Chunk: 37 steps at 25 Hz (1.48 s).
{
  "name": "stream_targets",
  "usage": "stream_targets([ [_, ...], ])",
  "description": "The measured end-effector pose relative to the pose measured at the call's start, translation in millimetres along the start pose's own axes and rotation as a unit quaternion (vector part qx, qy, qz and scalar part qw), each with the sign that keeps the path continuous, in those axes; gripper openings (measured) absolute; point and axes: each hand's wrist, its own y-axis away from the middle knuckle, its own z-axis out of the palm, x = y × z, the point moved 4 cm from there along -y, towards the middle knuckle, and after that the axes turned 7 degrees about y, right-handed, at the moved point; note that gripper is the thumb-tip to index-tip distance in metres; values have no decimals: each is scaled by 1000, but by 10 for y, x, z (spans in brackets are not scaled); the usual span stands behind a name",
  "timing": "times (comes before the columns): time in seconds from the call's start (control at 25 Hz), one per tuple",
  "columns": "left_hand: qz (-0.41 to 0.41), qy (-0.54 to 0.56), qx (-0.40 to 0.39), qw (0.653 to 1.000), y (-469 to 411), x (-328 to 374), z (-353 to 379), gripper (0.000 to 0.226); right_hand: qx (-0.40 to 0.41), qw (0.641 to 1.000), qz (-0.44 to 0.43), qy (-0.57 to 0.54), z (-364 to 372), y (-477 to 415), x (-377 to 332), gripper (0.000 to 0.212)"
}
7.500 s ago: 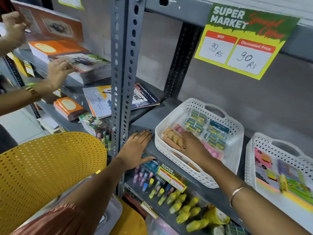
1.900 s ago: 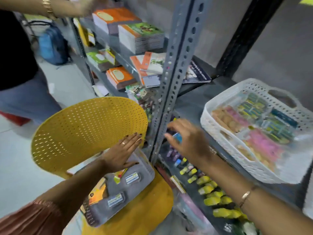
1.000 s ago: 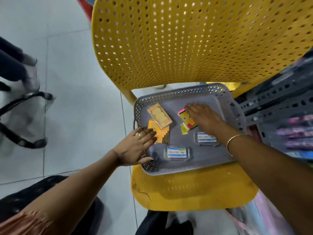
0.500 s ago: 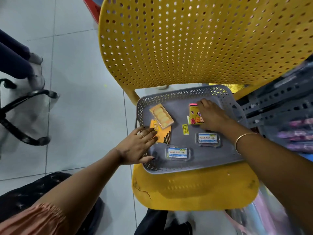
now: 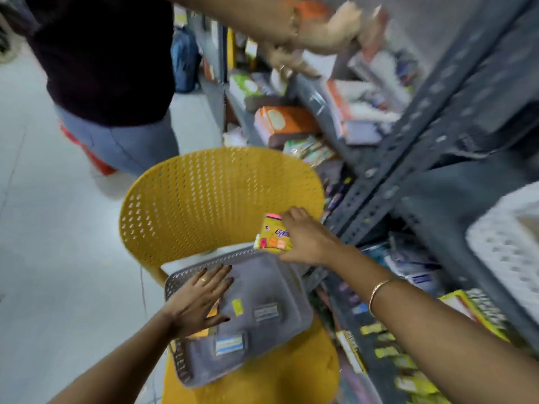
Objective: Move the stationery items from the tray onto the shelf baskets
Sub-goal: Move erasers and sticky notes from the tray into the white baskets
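Gripping a yellow packet (image 5: 273,236) at frame centre, the right hand (image 5: 306,237) is raised above the grey tray (image 5: 271,275) (on a yellow chair (image 5: 215,196)); the left hand (image 5: 201,298) is spread flat inside.

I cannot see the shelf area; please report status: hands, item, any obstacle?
Right hand has its grip on the yellow packet, lifted above the grey tray. Left hand flat on tray, empty. Second person's arms busy at upper shelves.

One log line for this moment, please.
right hand: holds yellow packet above tray | left hand: flat on tray | basket: not reached
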Motion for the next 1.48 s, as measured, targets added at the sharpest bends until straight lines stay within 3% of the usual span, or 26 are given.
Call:
stream_targets([
  [0.24, 132, -31, 80, 988, -867, 562, -1046, 75, 68, 996, 53, -30, -1328, 799, 224, 75],
  [0.52, 278, -36, 143, 949, -1679, 1755, -1893, 73, 113, 971, 206, -51, -2251, 2179, 889, 75],
  [0.6, 322, -8, 169, 932, -1813, 2198, -2118, 71, 119, 955, 267, -40, -2307, 2657, 1118, 73],
  [0.72, 388, 20, 192, 901, -1989, 2943, -2336, 75, 124, 927, 353, -35, -2297, 3443, 1400, 86],
  [0.8, 423, 25, 191, 885, -2044, 3481, -2394, 77, 120, 899, 419, -41, -2190, 3972, 1580, 73],
  [0.92, 479, 21, 173, 861, -1970, 4217, -2376, 76, 99, 858, 501, -55, -1933, 4676, 1708, 57],
  [1.12, 598, 22, 132, 790, -1641, 4943, -2078, 72, 52, 808, 579, -95, -1365, 5502, 1606, 64],
  [1.32, 517, 111, 81, 845, -1448, 4984, -1724, 76, 10, 781, 610, -132, -941, 5815, 1482, 76],
  [1.48, 475, 129, 55, 869, -1471, 4960, -1564, 88, -1, 779, 610, -145, -812, 5819, 1442, 76],
])
